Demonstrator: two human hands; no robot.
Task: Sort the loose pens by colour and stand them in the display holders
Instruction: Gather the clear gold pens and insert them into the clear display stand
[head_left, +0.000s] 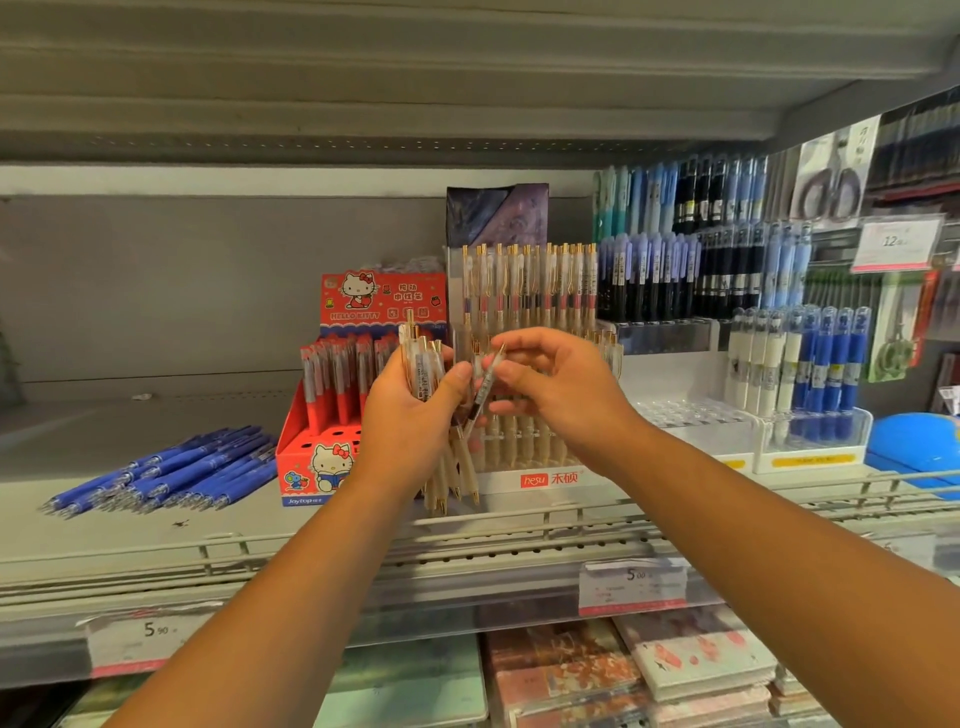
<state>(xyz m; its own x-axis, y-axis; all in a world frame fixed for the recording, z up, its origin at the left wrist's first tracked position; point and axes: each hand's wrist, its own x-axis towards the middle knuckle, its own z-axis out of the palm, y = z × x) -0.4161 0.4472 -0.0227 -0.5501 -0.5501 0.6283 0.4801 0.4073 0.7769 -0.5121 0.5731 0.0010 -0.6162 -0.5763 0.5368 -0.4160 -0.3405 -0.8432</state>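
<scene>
Our left hand (415, 421) grips a bundle of clear, cream-gripped pens with gold clips (422, 366) before the white tiered display holder (501, 482). Our right hand (553, 387) pinches one dark-inked pen (484, 392) beside the bundle.

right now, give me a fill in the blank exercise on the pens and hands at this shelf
The loose pens lying flat on the shelf are ____.
The pens standing in the Hello Kitty box are ____.
The left hand grips a bundle of cream pens, while the right hand pinches only ____ pen.
The white holder behind the hands reads ____.
Missing words: blue; red; one; hesu.
</scene>
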